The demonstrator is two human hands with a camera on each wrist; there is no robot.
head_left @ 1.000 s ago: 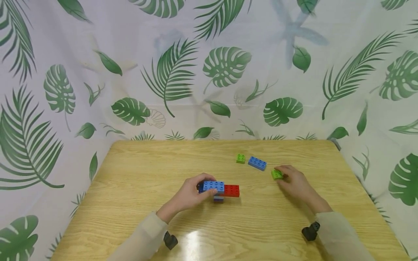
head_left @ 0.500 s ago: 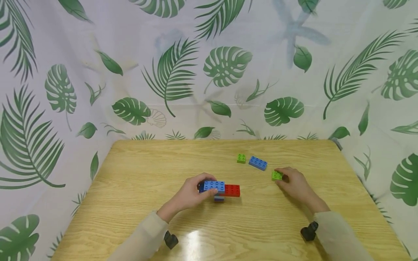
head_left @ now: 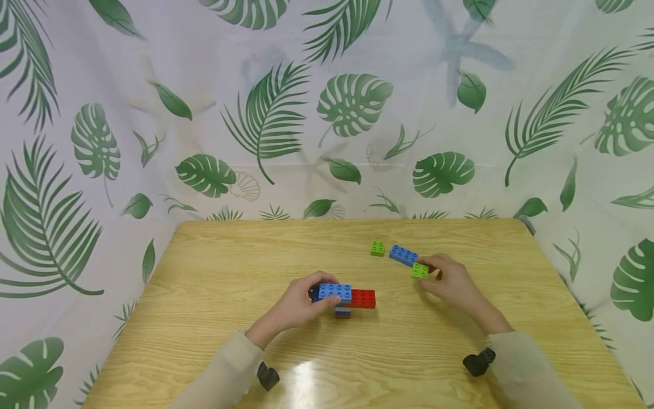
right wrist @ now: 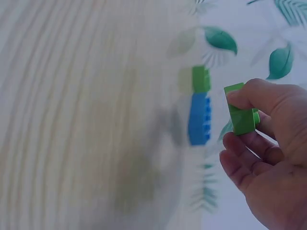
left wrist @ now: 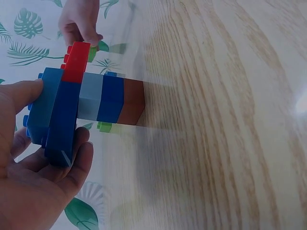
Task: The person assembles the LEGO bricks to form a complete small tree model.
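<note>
My left hand (head_left: 301, 304) grips the upper part of a toy brick structure (left wrist: 64, 110). On its top sits a light blue brick (head_left: 334, 292), above a dark blue brick (left wrist: 66, 120) and a red brick (head_left: 364, 299) that juts out to the right. Below them a column of pale grey-blue, blue and brown bricks (left wrist: 132, 101) reaches down to the table. My right hand (head_left: 452, 284) pinches a small green brick (right wrist: 241, 110) between thumb and fingers, held above the table near the loose blue brick (head_left: 403, 255).
A second green brick (head_left: 377, 249) lies left of the loose blue brick towards the back of the wooden table (head_left: 230, 250). Behind and at both sides hangs a white cloth (head_left: 286, 45) printed with green leaves.
My right hand has lifted the green brick off the table and carried it a little to the left. The left hand and the structure have stayed in place.
</note>
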